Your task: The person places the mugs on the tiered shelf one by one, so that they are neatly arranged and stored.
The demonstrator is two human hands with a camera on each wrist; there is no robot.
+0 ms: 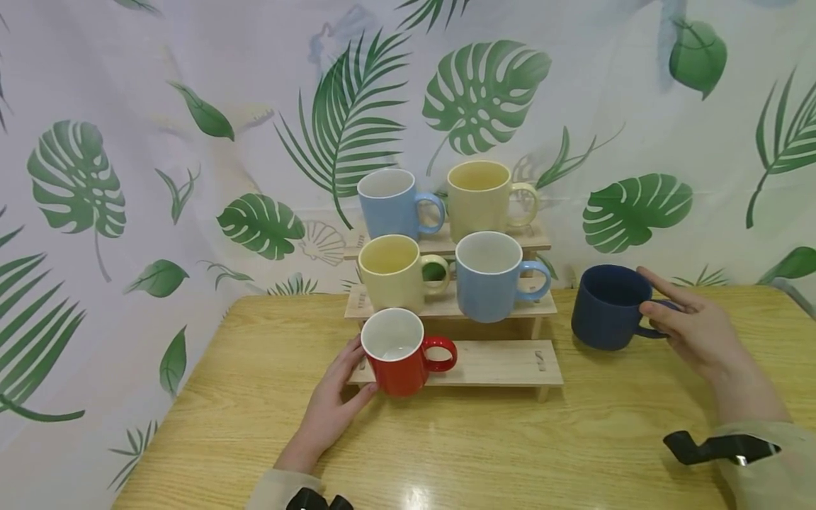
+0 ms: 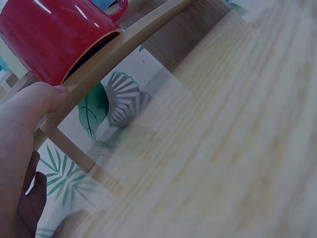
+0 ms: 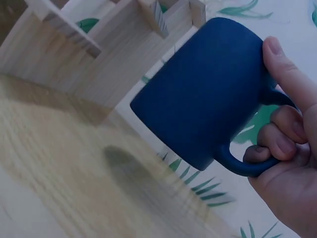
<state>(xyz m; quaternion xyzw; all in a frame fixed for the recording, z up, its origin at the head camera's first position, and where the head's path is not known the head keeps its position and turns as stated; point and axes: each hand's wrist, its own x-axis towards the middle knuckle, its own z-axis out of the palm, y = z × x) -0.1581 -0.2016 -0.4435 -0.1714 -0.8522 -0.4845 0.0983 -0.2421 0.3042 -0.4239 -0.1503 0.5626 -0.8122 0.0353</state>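
Observation:
My right hand (image 1: 695, 326) grips a dark blue mug (image 1: 608, 312) by its handle, right of a stepped wooden rack (image 1: 503, 361). The right wrist view shows fingers curled round the handle (image 3: 237, 166) and the thumb against the body. The mug hangs above the table, its shadow beneath. My left hand (image 1: 334, 389) holds the left end of the rack's lowest step, thumb (image 2: 52, 96) on the board's front edge, right at the base of a red mug (image 1: 398, 361). This mug stands upright on that step, white inside, handle to the right.
On the middle step stand a yellow mug (image 1: 389, 276) and a light blue mug (image 1: 487, 283). Another light blue mug (image 1: 385, 205) and another yellow mug (image 1: 478, 202) stand on the top step. Behind the wooden table (image 1: 478, 453) hangs a leaf-patterned cloth (image 1: 255, 106).

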